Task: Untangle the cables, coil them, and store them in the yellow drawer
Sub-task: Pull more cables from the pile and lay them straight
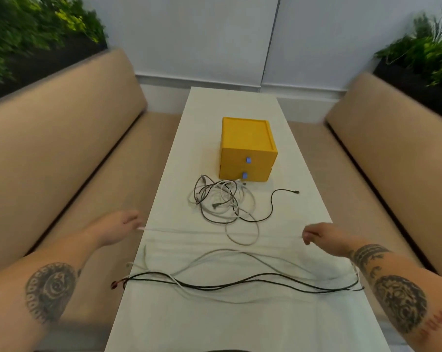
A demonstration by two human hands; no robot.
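1. Cables (222, 201) in black, white and grey lie in a loose tangle on a long white table (215, 326), just in front of the yellow drawer unit (246, 146), whose two drawers are both closed.
2. One black lead (272, 207) trails out of the heap to the right, and its plug rests on the tabletop apart from the rest.
3. A single white cable (215, 231) is stretched across the table's width between the person's hands, on the near side of the tangle.
4. The left hand (118, 226), at the table's left edge, has its fingers curled together and pinches one end of that cable. The right hand (319, 236), near the right edge, pinches the other end between its thumb and bent fingers.
5. Closer to the person, straightened cables (240, 284), black and white, lie side by side across the table, reaching both edges.
6. A small blue tab (248, 160) sits on each drawer front, too small to show any lettering. Reddish tattoo marks (435, 323) on the right forearm are too blurred to read.
7. Tan benches (62, 148) flank the table.
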